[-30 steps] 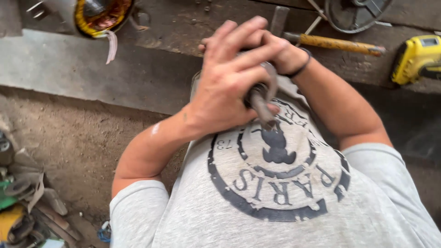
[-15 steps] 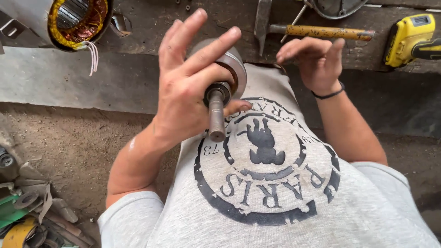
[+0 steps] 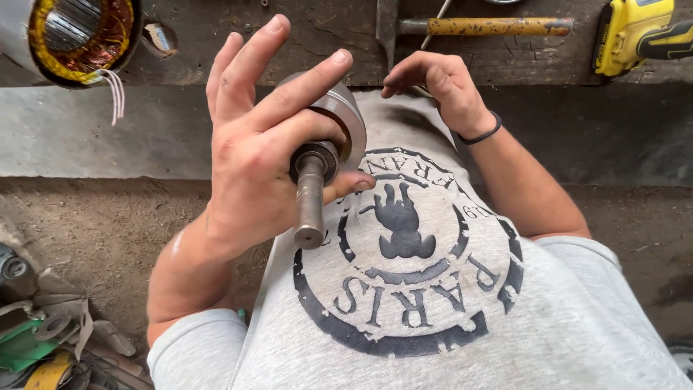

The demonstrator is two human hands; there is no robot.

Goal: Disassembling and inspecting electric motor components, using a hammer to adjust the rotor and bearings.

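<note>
My left hand (image 3: 253,137) holds a grey metal motor rotor (image 3: 339,126) by its drum, with the steel shaft (image 3: 310,206) pointing back toward my chest. Thumb and lower fingers wrap the drum while the index and middle fingers stretch up. My right hand (image 3: 437,83) rests fingers-down on the edge of the dark workbench (image 3: 303,43), holding nothing, just below a hammer (image 3: 469,27) with a yellow handle. A black band sits on that wrist. My grey printed shirt fills the lower view.
A motor stator (image 3: 76,32) with copper windings and white leads stands at the bench's top left. A yellow power tool (image 3: 635,32) lies at the top right. Scrap parts and green and yellow pieces (image 3: 36,339) are piled on the dirt floor at lower left.
Both hands were clasped on the rotor a second ago. The right hand let go and moved to the bench edge; the left hand keeps the rotor and has turned it so the shaft faces me.
</note>
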